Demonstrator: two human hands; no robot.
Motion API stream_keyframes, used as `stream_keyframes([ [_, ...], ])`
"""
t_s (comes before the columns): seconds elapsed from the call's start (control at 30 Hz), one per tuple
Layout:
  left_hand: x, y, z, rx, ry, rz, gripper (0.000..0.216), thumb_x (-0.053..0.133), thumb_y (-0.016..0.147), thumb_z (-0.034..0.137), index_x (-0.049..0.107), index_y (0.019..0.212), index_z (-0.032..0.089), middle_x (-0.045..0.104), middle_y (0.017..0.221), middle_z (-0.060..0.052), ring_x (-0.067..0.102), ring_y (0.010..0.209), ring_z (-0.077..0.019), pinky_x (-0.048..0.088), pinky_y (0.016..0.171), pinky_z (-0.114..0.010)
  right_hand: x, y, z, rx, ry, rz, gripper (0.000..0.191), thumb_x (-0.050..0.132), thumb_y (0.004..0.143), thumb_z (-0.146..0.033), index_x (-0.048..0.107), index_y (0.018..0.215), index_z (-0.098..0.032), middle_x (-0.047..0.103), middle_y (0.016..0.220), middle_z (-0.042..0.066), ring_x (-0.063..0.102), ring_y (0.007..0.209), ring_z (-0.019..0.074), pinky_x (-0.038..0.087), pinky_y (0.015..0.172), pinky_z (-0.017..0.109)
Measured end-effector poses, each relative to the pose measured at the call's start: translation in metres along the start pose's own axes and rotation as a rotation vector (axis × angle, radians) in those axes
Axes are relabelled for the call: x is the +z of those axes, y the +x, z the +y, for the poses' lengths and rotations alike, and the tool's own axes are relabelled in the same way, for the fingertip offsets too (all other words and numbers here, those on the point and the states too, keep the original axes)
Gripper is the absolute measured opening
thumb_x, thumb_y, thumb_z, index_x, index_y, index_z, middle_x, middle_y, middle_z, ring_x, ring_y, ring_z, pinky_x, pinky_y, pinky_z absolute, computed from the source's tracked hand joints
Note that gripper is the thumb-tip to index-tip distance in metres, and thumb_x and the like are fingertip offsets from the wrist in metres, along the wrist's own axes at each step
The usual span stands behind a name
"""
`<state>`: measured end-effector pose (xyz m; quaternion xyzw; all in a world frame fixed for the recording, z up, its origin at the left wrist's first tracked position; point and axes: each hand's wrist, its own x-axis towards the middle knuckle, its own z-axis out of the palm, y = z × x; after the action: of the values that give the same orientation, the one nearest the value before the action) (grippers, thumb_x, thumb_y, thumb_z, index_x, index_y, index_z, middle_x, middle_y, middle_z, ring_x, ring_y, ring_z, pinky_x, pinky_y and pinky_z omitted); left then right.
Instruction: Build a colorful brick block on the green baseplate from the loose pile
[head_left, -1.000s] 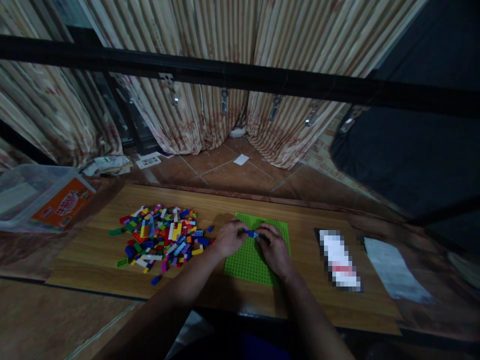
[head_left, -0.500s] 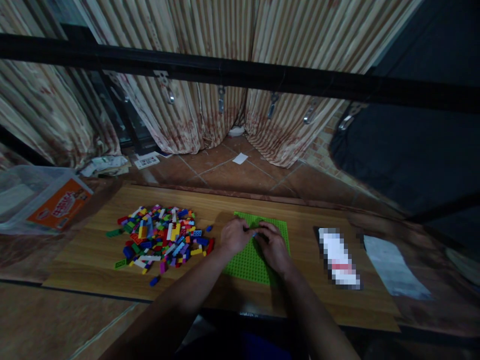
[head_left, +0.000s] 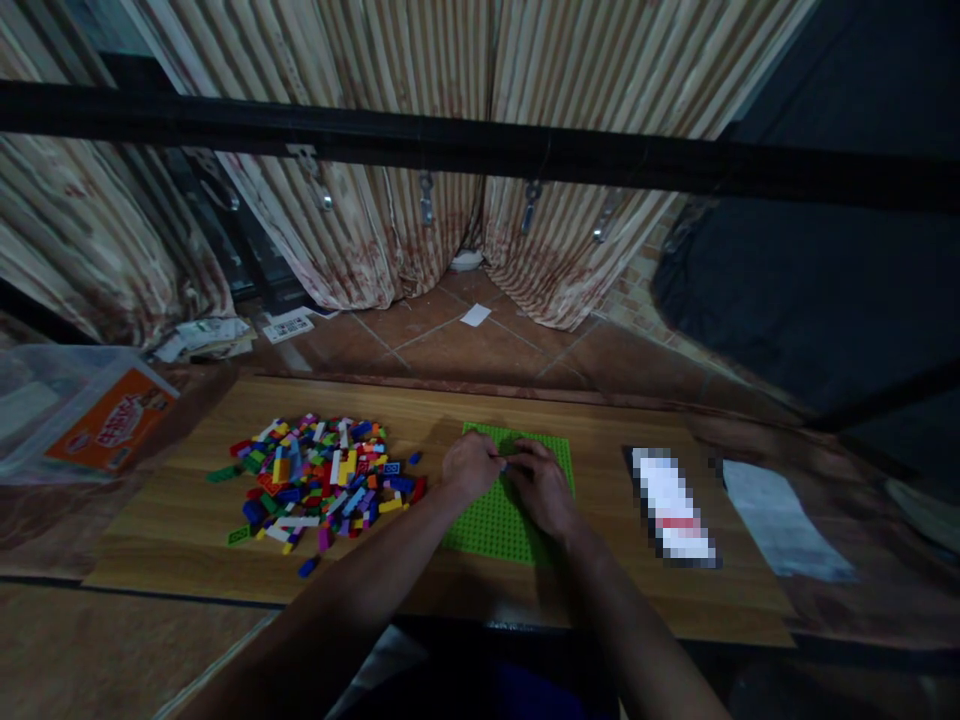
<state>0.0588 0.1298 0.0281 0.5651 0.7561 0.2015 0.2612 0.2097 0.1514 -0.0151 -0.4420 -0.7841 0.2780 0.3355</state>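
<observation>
A green studded baseplate lies flat on the wooden table. My left hand and my right hand meet over the plate's far half, fingers curled and pinched together. Whatever sits between the fingertips is hidden by the hands. To the left of the plate lies a pile of many small coloured bricks, a short reach from my left hand. A single blue brick lies apart near the table's front edge.
A blurred-out white and red object lies on the table right of the plate, with a pale plastic bag beyond it. A clear box with an orange label sits at the far left. Striped curtains and a black bar stand behind.
A small blue brick showed between my fingertips a second ago; now both hands have closed together lower over the plate and it is hidden. The view has shifted slightly.
</observation>
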Motion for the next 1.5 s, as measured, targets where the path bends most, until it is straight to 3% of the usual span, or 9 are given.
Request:
stream_keyframes([
  [0.27,0.001,0.001,-0.005,0.048,-0.005,-0.019,0.009,0.067,0.076,0.028,0.073,0.080,0.022,0.071,0.078,-0.001,0.065,0.075,-0.0168,0.049,0.069,-0.026,-0.001,0.000,-0.001,0.002,0.017,-0.008,0.016,0.062,0.079,-0.022,0.075,0.088,-0.024,0.064,0.114,0.009,0.057,0.109,0.0256,0.046,0.098,0.046],
  [0.5,0.000,-0.007,-0.009,0.101,-0.036,0.014,0.013,0.059,0.083,0.024,0.071,0.087,0.021,0.070,0.091,-0.003,0.063,0.084,-0.0159,0.048,0.077,-0.025,-0.016,-0.010,0.004,0.020,0.033,0.111,0.042,0.063,0.081,-0.034,0.062,0.121,-0.023,0.056,0.129,0.010,0.050,0.121,0.0254,0.040,0.106,0.047],
  [0.83,-0.003,-0.005,-0.010,0.099,-0.009,-0.034,0.025,0.046,0.088,0.019,0.071,0.085,0.019,0.069,0.094,-0.004,0.062,0.088,-0.0158,0.046,0.077,-0.025,-0.013,-0.012,0.013,0.006,-0.106,0.104,0.026,0.049,0.090,-0.032,0.070,0.098,-0.019,0.057,0.124,0.014,0.050,0.118,0.0275,0.039,0.105,0.048],
  [1.1,-0.005,-0.005,-0.008,0.090,0.017,-0.053,0.025,0.046,0.089,0.021,0.071,0.088,0.020,0.069,0.096,-0.003,0.063,0.088,-0.0147,0.045,0.076,-0.023,-0.013,-0.015,0.008,-0.052,-0.077,0.010,0.020,0.053,0.088,-0.029,0.070,0.098,-0.023,0.058,0.121,0.010,0.052,0.117,0.0263,0.041,0.102,0.047],
  [1.3,-0.006,-0.008,-0.003,0.074,0.032,-0.042,0.027,0.048,0.090,0.035,0.071,0.089,0.021,0.070,0.093,-0.003,0.063,0.086,-0.0158,0.046,0.074,-0.024,-0.012,-0.014,0.010,-0.041,-0.056,0.016,0.019,0.055,0.087,-0.028,0.071,0.096,-0.023,0.058,0.121,0.010,0.053,0.115,0.0259,0.042,0.102,0.046],
  [1.5,0.000,-0.009,0.005,0.003,0.061,0.003,0.035,0.063,0.078,0.050,0.071,0.093,0.020,0.071,0.093,-0.005,0.065,0.088,-0.0205,0.048,0.077,-0.028,-0.012,-0.012,0.011,-0.019,-0.027,0.022,0.017,0.057,0.085,-0.027,0.071,0.094,-0.022,0.059,0.120,0.010,0.053,0.114,0.0256,0.042,0.102,0.046],
])
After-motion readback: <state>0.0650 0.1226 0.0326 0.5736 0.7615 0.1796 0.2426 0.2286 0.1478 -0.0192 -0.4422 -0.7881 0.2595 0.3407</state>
